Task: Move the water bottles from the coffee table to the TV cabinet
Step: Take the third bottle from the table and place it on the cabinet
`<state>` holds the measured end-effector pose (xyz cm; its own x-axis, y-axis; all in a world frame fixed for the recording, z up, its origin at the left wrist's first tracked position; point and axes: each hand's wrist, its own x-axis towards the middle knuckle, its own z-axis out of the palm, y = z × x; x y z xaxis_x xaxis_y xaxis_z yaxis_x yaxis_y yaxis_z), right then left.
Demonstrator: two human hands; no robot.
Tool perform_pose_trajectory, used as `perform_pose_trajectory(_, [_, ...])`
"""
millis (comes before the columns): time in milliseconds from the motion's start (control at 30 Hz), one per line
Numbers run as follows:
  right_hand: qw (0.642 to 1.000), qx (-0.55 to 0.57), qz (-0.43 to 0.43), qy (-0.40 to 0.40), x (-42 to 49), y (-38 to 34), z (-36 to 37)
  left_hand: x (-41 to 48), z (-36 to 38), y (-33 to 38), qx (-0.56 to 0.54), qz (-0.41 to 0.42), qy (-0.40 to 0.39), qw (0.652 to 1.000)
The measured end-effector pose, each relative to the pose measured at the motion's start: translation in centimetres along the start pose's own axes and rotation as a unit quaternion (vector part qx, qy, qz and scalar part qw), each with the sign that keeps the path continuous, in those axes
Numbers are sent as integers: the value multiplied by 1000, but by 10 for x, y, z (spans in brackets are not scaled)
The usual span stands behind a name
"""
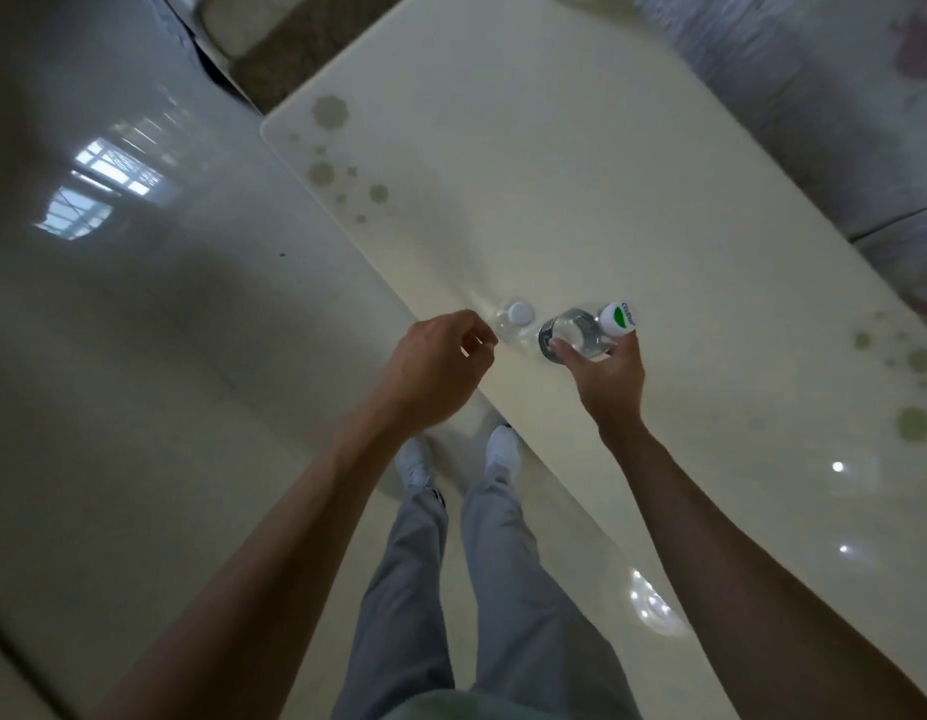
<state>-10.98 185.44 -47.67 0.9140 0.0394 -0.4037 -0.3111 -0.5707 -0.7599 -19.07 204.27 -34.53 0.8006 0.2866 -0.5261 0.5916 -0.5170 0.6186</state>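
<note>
Two clear water bottles are near the front edge of the cream coffee table [580, 174]. My right hand [606, 376] grips the bottle with the green-and-white cap [580, 332], which is tilted. The other bottle, with a white cap [516, 317], stands upright on the table just to its left. My left hand [435, 366] hovers beside the white-capped bottle with its fingers loosely curled and nothing in them; I cannot tell whether the fingertips touch it. No TV cabinet is in view.
Glossy pale floor [139, 356] spreads to the left of the table. A sofa with a patterned cover [840, 96] runs along the table's far right side. My legs and white shoes [503, 449] stand at the table's edge.
</note>
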Motion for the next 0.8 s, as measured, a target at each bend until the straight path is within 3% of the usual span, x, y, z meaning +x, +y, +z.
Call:
perform_pose_trajectory(233, [997,22,-69,-36,-74,-92,-98,-48,-4,42,-210,7,55,976])
perform_pose_trajectory(367, [987,41,-136,-78,-107,-136,-136,-76,-8,68,-252,44,77,964])
perform_pose_trajectory(500, [971,59,-197,-121,-128,-173,-152,-102,-11,84,-297,62,106,947])
perform_pose_trajectory(800, [930,32,-305,-203,-178,-227,-140,-172,-25,77,-360,55,271,891])
